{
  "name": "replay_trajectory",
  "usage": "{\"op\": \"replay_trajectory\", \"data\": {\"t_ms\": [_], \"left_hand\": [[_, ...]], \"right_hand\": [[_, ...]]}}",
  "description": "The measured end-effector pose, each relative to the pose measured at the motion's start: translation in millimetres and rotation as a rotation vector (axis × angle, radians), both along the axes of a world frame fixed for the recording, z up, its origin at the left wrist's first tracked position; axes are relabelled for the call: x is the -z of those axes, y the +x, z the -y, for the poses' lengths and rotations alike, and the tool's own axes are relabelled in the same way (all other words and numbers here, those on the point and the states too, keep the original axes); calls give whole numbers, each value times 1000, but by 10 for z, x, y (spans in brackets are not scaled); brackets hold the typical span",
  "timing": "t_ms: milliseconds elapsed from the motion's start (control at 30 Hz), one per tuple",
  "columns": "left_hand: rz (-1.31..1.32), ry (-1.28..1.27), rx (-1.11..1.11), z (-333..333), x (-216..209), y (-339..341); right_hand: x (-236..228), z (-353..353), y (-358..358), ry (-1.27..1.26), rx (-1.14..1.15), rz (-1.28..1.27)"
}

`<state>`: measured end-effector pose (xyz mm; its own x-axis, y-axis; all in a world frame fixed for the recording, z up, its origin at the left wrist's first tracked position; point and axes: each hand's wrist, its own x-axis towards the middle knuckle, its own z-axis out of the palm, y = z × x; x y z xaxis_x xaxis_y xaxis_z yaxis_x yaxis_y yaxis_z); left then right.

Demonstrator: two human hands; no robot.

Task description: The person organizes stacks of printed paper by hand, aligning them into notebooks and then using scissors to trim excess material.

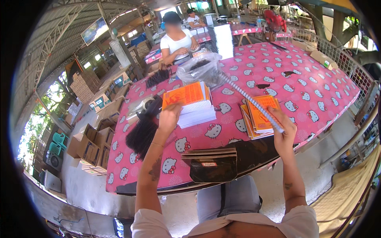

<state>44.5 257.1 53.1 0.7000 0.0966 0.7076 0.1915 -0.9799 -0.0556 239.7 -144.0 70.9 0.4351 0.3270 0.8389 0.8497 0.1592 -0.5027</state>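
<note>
At the middle of the table, a stack of orange-covered booklets [190,97] shows white page edges toward me. My left hand [170,117] is at its near left corner, fingers curled closed on the orange cover's edge. On the right, my right hand [285,131] is closed round the near end of a long, ribbed grey rod [248,97]. The rod slants away to the far left, reaching a clear plastic bag [200,69]. Beneath its near part lies a smaller pile of orange booklets [261,115]. Black bristly bundles [139,139] lie beside my left forearm.
A dark wooden holder [213,164] sits at the near table edge. More black bundles [158,78] and a tall white paper stack [223,41] stand farther off. Across the pink patterned table [254,59], a person [176,41] handles something small. Cardboard boxes [93,144] stand left.
</note>
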Motion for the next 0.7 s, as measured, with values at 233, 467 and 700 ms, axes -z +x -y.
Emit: {"op": "replay_trajectory", "data": {"t_ms": [233, 467, 700], "left_hand": [[368, 197, -176, 565, -476, 90], [108, -23, 243, 1923, -818, -91], [-21, -101, 264, 2197, -878, -230]], "right_hand": [[1026, 52, 823, -945, 299, 259], [736, -148, -254, -306, -656, -526], [982, -246, -621, -108, -429, -571]]}}
